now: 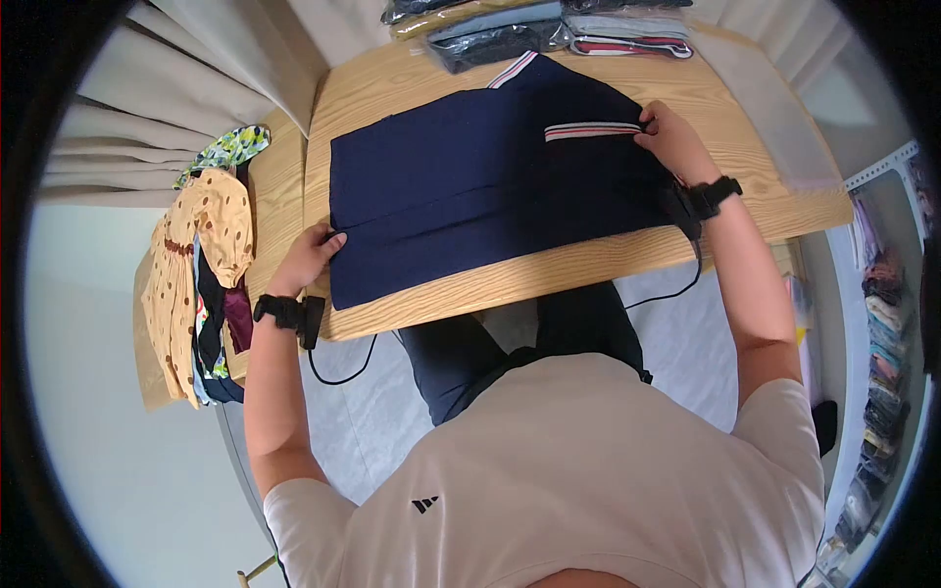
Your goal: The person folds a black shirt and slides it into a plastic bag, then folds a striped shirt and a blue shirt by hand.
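Note:
A navy shirt (431, 196) lies spread sideways on the wooden table, a long crease running along its body. Red-and-white striped bands trim its sleeve ends, one at the far edge and one lying across the upper right part. At the left end, my left hand (312, 257) pinches the shirt's edge between thumb and fingers. My right hand (676, 142) is closed on the fabric at the right, by the end of the nearer striped band. Both wrists wear black straps with small devices and cables.
Folded clothes in clear bags (549, 29) are stacked at the table's back. To the left hangs a pile of clothes, topped by a dotted tan garment (181, 265). A rack of folded clothes (882, 363) stands at the right. The wooden table's (470, 294) front edge is near my legs.

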`<state>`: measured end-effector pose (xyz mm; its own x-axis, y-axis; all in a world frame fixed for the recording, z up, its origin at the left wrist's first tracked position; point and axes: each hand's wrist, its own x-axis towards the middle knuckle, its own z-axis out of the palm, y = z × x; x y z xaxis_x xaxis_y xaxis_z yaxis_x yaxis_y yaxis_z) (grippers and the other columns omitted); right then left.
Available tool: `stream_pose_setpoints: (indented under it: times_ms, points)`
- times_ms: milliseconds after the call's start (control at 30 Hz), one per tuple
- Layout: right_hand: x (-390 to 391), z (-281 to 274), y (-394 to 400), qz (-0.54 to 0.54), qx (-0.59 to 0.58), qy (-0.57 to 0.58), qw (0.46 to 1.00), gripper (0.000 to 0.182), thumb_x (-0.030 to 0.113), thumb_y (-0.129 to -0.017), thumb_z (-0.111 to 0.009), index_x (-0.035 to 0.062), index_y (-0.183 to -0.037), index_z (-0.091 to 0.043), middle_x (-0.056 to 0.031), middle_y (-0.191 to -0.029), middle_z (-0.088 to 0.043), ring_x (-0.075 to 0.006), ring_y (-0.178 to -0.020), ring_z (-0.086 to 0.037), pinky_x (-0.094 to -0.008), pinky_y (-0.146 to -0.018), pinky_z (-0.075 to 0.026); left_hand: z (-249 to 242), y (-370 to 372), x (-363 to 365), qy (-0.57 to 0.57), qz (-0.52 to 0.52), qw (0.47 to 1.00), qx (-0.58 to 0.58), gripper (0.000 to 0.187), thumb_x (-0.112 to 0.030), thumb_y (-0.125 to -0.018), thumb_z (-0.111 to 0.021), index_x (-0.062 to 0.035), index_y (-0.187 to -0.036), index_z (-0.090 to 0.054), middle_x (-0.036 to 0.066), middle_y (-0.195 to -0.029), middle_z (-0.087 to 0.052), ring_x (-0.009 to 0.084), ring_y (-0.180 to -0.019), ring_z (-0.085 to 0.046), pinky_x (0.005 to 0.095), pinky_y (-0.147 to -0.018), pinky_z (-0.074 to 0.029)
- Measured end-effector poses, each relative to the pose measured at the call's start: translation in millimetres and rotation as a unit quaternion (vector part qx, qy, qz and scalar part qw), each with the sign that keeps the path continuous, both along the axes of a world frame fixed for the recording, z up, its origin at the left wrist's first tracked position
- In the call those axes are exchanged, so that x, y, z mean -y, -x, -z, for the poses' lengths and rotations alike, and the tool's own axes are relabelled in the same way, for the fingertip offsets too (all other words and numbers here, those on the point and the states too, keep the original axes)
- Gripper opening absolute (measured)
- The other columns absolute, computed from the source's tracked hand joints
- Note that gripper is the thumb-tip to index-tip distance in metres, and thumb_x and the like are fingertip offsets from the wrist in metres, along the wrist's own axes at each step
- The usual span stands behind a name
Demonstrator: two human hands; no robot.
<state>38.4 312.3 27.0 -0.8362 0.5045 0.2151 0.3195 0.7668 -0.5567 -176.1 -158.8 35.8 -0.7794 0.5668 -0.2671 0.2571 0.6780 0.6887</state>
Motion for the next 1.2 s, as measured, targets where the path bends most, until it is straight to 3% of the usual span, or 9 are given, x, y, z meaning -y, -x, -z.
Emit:
stream_pose_setpoints:
  times_ms: [233,333,433,500,633,733,833,1100,1200]
  points:
    - [24.6,-18.8,-79.5,0.026,0.013,0.029,0.999,0.018,0.014,-0.079,-0.065,-0.0005,-0.084,-0.055,-0.0123,-0.068,-0.058,-0.0247,-0.067,-0.058,-0.0326,-0.064,-0.046,-16.1,-4.2,-16.0,0.049,0.005,0.990,-0.133,0.033,-0.024,-0.087,-0.061,0.0041,-0.104,-0.056,0.009,-0.087,-0.057,0.0181,-0.080,-0.055,0.0296,-0.072,-0.045]
    - [28.6,-3.6,-110.3,0.063,-0.018,0.108,0.992,0.013,0.012,-0.083,-0.063,-0.0002,-0.083,-0.058,-0.0072,-0.069,-0.059,-0.0136,-0.063,-0.055,-0.0272,-0.061,-0.044,-42.2,-42.4,-62.4,-0.086,0.179,0.972,-0.129,0.024,-0.017,-0.088,-0.058,-0.0039,-0.108,-0.058,0.006,-0.096,-0.054,0.0161,-0.088,-0.052,0.0276,-0.076,-0.043]
    - [29.4,28.2,-123.2,0.085,-0.095,0.172,0.977,0.015,0.013,-0.083,-0.063,-0.0008,-0.082,-0.059,-0.0064,-0.070,-0.058,-0.0140,-0.065,-0.054,-0.0257,-0.062,-0.043,-58.7,-67.0,-115.9,-0.112,0.341,0.930,-0.073,0.024,-0.012,-0.089,-0.054,-0.0075,-0.112,-0.058,0.008,-0.110,-0.054,0.0187,-0.099,-0.052,0.0275,-0.086,-0.041]
    - [33.7,42.0,-124.9,0.083,-0.135,0.149,0.976,0.016,0.013,-0.083,-0.064,-0.0016,-0.081,-0.060,-0.0070,-0.073,-0.056,-0.0148,-0.068,-0.052,-0.0263,-0.063,-0.041,-36.3,-67.6,-144.5,-0.138,0.422,0.878,-0.178,0.025,-0.013,-0.089,-0.054,-0.0082,-0.113,-0.059,0.009,-0.116,-0.053,0.0232,-0.105,-0.052,0.0324,-0.092,-0.040]
    - [42.4,46.8,-119.2,0.064,-0.193,0.049,0.978,0.017,0.015,-0.081,-0.066,-0.0016,-0.084,-0.061,-0.0078,-0.073,-0.053,-0.0166,-0.068,-0.049,-0.0276,-0.062,-0.039,-12.8,-64.7,-190.2,-0.111,0.447,0.860,-0.219,0.026,-0.014,-0.088,-0.055,-0.0080,-0.113,-0.059,0.011,-0.120,-0.054,0.0261,-0.108,-0.051,0.0357,-0.095,-0.038]
    - [38.0,44.8,-118.0,0.066,-0.176,0.048,0.981,0.020,0.017,-0.082,-0.065,-0.0023,-0.080,-0.061,-0.0090,-0.075,-0.053,-0.0187,-0.067,-0.048,-0.0295,-0.063,-0.039,-10.3,-61.8,-214.2,-0.071,0.409,0.910,0.002,0.026,-0.010,-0.086,-0.056,-0.0053,-0.110,-0.061,0.012,-0.113,-0.057,0.0243,-0.107,-0.052,0.0324,-0.094,-0.039]
    - [27.8,45.6,-115.2,0.069,-0.146,0.035,0.986,0.025,0.020,-0.085,-0.062,-0.0033,-0.077,-0.060,-0.0117,-0.074,-0.052,-0.0229,-0.068,-0.048,-0.0320,-0.064,-0.039,-6.1,-54.1,-226.4,-0.024,0.385,0.921,0.050,0.033,-0.001,-0.082,-0.055,-0.0062,-0.114,-0.060,0.011,-0.121,-0.054,0.0235,-0.112,-0.050,0.0315,-0.095,-0.039]
    - [24.7,43.8,-113.9,0.043,-0.204,0.060,0.976,0.030,0.022,-0.089,-0.055,-0.0043,-0.075,-0.058,-0.0140,-0.071,-0.047,-0.0287,-0.070,-0.048,-0.0359,-0.064,-0.037,6.8,-49.2,-228.6,-0.066,0.395,0.914,0.068,0.064,0.014,-0.073,-0.045,-0.0110,-0.132,-0.046,0.010,-0.144,-0.033,0.0244,-0.131,-0.034,0.0314,-0.101,-0.034]
    - [25.5,39.2,-117.2,0.055,-0.114,0.050,0.991,0.031,0.020,-0.091,-0.052,-0.0050,-0.075,-0.058,-0.0148,-0.073,-0.049,-0.0295,-0.071,-0.049,-0.0351,-0.066,-0.038,4.3,-50.7,-231.2,-0.034,0.417,0.908,0.021,0.068,0.015,-0.071,-0.043,-0.0107,-0.134,-0.042,0.012,-0.145,-0.030,0.0262,-0.133,-0.030,0.0323,-0.104,-0.031]
